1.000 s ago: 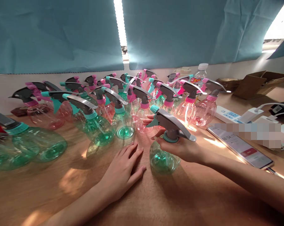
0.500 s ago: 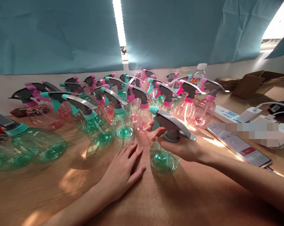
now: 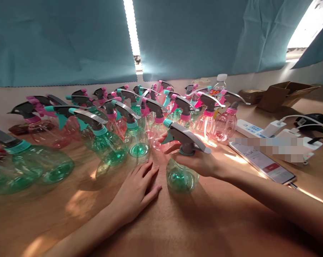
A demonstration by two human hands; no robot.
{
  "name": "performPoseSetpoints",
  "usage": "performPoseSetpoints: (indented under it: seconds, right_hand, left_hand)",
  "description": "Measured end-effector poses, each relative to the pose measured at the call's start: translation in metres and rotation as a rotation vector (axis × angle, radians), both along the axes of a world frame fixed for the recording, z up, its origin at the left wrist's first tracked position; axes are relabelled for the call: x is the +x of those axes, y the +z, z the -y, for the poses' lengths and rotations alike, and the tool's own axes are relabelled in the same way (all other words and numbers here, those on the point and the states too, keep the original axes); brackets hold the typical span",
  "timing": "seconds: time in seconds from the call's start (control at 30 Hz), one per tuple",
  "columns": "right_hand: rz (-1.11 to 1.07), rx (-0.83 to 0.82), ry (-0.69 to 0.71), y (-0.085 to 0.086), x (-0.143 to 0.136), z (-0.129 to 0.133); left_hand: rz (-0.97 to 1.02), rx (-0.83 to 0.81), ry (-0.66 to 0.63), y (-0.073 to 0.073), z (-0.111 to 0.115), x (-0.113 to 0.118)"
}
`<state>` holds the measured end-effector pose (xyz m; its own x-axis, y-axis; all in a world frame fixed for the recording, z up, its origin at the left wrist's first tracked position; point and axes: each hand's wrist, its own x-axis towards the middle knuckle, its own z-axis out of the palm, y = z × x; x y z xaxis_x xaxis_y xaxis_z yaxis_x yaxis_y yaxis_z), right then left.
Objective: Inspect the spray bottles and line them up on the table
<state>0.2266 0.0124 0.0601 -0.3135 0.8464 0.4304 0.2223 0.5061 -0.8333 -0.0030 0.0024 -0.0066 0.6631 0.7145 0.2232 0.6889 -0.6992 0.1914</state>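
Note:
My right hand (image 3: 196,162) is wrapped round the neck of a green spray bottle (image 3: 181,176), just under its grey trigger head (image 3: 187,137). Its fingertips reach forward below the turquoise nozzle, near the trigger. The bottle stands roughly upright on the wooden table, and the hand hides its collar. To the left of it, my left hand (image 3: 137,189) lies flat, palm down, fingers stretched out and holding nothing. Just beyond my left fingertips stands another green spray bottle (image 3: 136,142) with a turquoise collar.
Several pink and green spray bottles crowd the back of the table (image 3: 156,232), with more green ones (image 3: 53,166) at the left. On the right lie a phone (image 3: 263,164), a power strip (image 3: 248,127) with plugs and cables, and an open cardboard box (image 3: 282,94). A blue cloth (image 3: 70,43) hangs behind.
The whole view has shifted slightly, so things appear a little further left. My right hand keeps its hold on the spray bottle, and my left hand still rests flat.

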Motion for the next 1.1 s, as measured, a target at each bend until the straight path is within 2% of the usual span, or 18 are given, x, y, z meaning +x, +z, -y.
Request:
performPoseSetpoints:
  seconds: [0.2,0.4,0.57,0.83,0.93,1.1]
  right_hand:
    - [-0.069,0.035,0.036,-0.010,-0.001,-0.004]
    - [0.046,0.141,-0.077,-0.015,0.000,-0.007]
    - [0.175,0.160,-0.147,-0.007,0.005,-0.003]
    - [0.266,0.085,-0.110,0.008,0.015,0.009]
    - [0.248,0.039,-0.124,0.004,0.023,0.018]
    - [0.283,0.007,-0.263,-0.007,0.032,0.037]
  left_hand:
    - [-0.034,-0.035,0.021,0.009,0.002,0.004]
    - [-0.028,-0.023,0.016,0.007,0.003,0.003]
    - [-0.016,-0.014,0.020,0.009,0.005,0.004]
    - [-0.021,0.014,0.023,0.012,0.008,0.003]
    - [-0.017,0.029,0.030,0.012,0.009,0.001]
    - [-0.013,0.046,0.024,0.011,0.014,-0.003]
